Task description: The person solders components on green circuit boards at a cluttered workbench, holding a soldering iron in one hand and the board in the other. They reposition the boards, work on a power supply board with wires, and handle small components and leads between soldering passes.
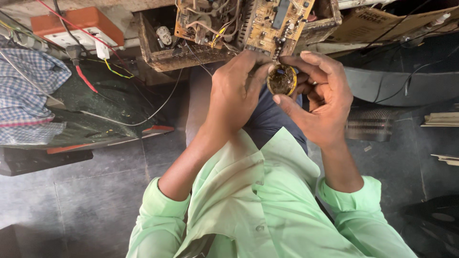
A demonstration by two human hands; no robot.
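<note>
In the head view, the person sits over a dark tiled floor [95,191], both arms in pale green sleeves reaching forward. The right hand [321,102] cups a small round tin [281,80] between thumb and curled fingers, closed firmly around its rim, its open face turned up. The tin sits at the centre of the scene, just in front of the person's lap and just near of a tan circuit board [275,21]. Its inside looks dark and glossy with a yellowish ring; what it contains cannot be told for sure.

The left hand [234,93] is closed at the tin's left edge, fingertips pressed together against the rim. Whether it pinches something small there is hidden by the fingers.

As a judgement, the work is at an early or middle stage: the tin is open and in hand, yet the circuit board and the second board [198,19] lie in the wooden tray [162,59] at the far side, wires loose, neither hand touching them.

To the far left lie an orange-and-white socket box [79,28] and a checked cloth [28,81].
</note>
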